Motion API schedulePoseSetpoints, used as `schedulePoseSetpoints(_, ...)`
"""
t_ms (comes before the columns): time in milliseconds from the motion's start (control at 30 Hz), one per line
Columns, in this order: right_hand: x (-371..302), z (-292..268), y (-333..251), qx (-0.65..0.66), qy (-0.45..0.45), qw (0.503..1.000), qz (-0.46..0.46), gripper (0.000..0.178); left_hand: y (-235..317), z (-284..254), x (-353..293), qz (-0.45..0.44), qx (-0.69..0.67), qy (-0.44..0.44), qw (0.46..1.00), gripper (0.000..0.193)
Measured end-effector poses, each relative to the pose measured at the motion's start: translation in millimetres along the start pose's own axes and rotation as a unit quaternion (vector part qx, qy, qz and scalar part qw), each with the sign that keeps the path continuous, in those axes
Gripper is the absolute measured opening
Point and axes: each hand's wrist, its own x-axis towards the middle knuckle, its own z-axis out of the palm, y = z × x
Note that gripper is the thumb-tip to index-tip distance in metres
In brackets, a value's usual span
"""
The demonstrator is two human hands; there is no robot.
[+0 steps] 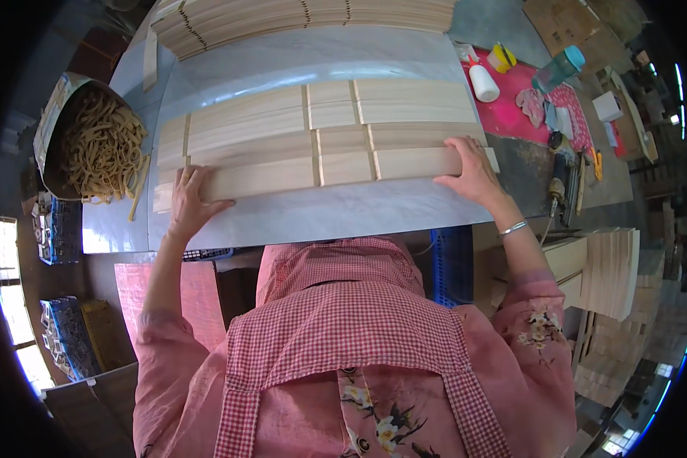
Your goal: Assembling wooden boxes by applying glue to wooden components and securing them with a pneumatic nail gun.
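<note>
Pale, flat wooden boards (271, 169) with crosswise grooves lie side by side on the marbled grey table in front of me. My left hand (191, 200) grips the near boards at their left end, fingers over the top and thumb along the near edge. At the right end my right hand (473, 169) holds them in the same way, fingers on top and thumb at the near side. Behind, more grooved boards (252, 108) lie flat against them. Exactly how many boards are between my hands, I cannot tell.
A long stack of grooved boards (259, 23) stands at the table's far edge. Left is a bin (52, 145) of tan bands (103, 141). On the right, a pink mat (504, 111) carries a white glue bottle (482, 82), a teal bottle (559, 69) and cloths (533, 107).
</note>
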Motion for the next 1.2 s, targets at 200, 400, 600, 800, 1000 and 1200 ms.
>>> schedulePoseSetpoints(200, -60, -19, -33, 0.099, -0.027, 0.995, 0.016, 0.059, 4, -6, -69, 0.017, -0.070, -0.014, 0.997, 0.065)
schedulePoseSetpoints(400, -66, -1, -17, -0.004, 0.031, 0.999, -0.005, 0.050, 6, -2, -69, 0.021, -0.033, -0.010, 0.999, 0.062)
schedulePoseSetpoints(600, -62, 3, -15, 0.012, 0.059, 0.998, 0.034, 0.042, -1, -2, -67, -0.004, -0.055, -0.030, 0.998, 0.060)
schedulePoseSetpoints(800, -71, 4, -17, -0.013, 0.081, 0.995, 0.058, 0.042, -10, 10, -64, -0.037, -0.051, -0.022, 0.998, 0.059)
schedulePoseSetpoints(1000, -69, 6, -7, -0.012, 0.170, 0.983, 0.068, 0.039, -4, 15, -64, -0.075, -0.060, 0.019, 0.995, 0.056)
schedulePoseSetpoints(1200, -80, 31, 46, -0.045, 0.260, 0.933, 0.244, 0.036, -91, 17, -103, -0.214, 0.179, 0.153, 0.948, 0.063)
